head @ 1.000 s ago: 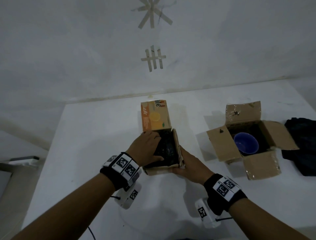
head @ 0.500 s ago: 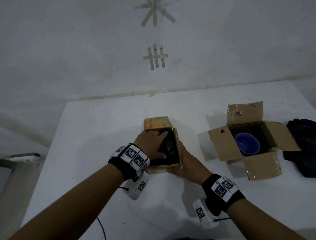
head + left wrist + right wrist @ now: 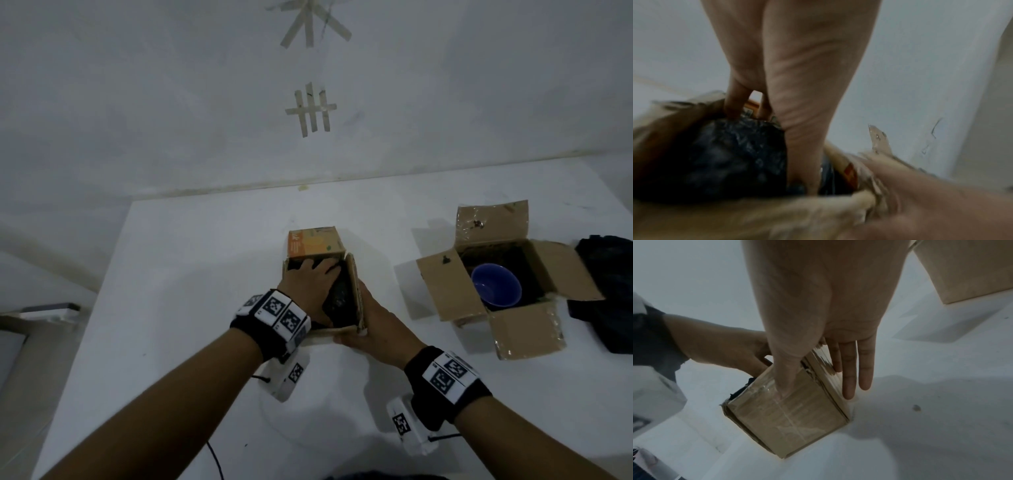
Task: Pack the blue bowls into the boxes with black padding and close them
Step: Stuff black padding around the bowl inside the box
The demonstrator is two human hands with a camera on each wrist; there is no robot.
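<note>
A small cardboard box point(image 3: 354, 291) stands mid-table, its orange printed far flap point(image 3: 315, 245) tilted low over the opening. Black padding point(image 3: 342, 298) fills it, and no bowl shows inside. My left hand point(image 3: 310, 281) presses flat on the padding point(image 3: 725, 159), fingers reaching under the orange flap. My right hand point(image 3: 373, 322) rests against the box's right side with straight fingers point(image 3: 846, 369), its thumb on the near face point(image 3: 789, 417). To the right, a second box point(image 3: 442, 284) stands with all flaps spread and holds a blue bowl point(image 3: 496, 289) on black padding.
A heap of black padding point(image 3: 606, 294) lies at the table's right edge beside the open box. The white table point(image 3: 191, 274) meets a white wall at the back. A low ledge point(image 3: 37, 311) sits beyond the table's left edge.
The orange far flap has swung down from upright to low over the box. My left hand has slid further in over the padding. The right hand stays on the box's right side.
</note>
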